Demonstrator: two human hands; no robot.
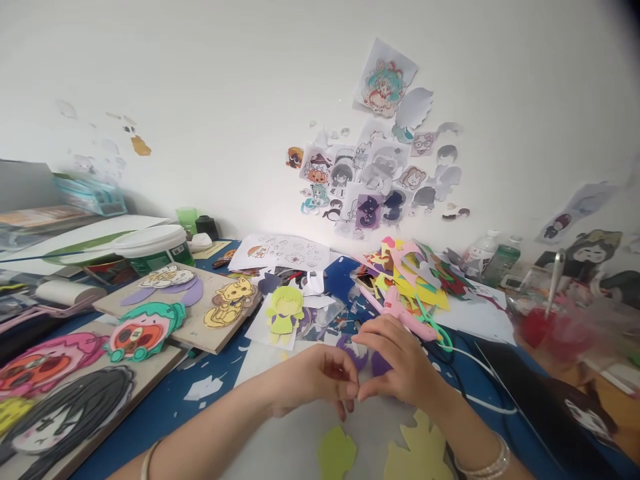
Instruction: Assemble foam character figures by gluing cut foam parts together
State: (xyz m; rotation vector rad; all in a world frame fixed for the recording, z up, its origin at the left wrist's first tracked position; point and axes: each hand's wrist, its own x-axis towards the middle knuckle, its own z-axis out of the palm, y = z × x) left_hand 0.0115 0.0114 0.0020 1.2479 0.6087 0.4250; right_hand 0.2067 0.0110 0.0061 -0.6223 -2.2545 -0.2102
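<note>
Above a pale work sheet (285, 443), my left hand (320, 380) curls inward with thumb and fingertips pinched together. Whatever sits in that pinch is too small or hidden to make out. My right hand (400, 363) arches opposite, thumb and fingers apart in a C shape, its thumb tip meeting the left fingertips. Below them lie a green paper cutout (337, 453) and a pale yellow-green jagged cutout (420, 453). Purple pieces (381, 365) show partly behind the right hand. Farther back is a layered yellow-green paper figure (286, 313) on white paper.
A pink glue gun (400, 310) with a white cord lies beyond my right hand. Colored paper scraps (415, 270) pile behind it. Boards with finished paper characters (145, 330) and a white-lidded tub (153, 247) stand left. Bottles (483, 253) and a dark panel (525, 393) are right.
</note>
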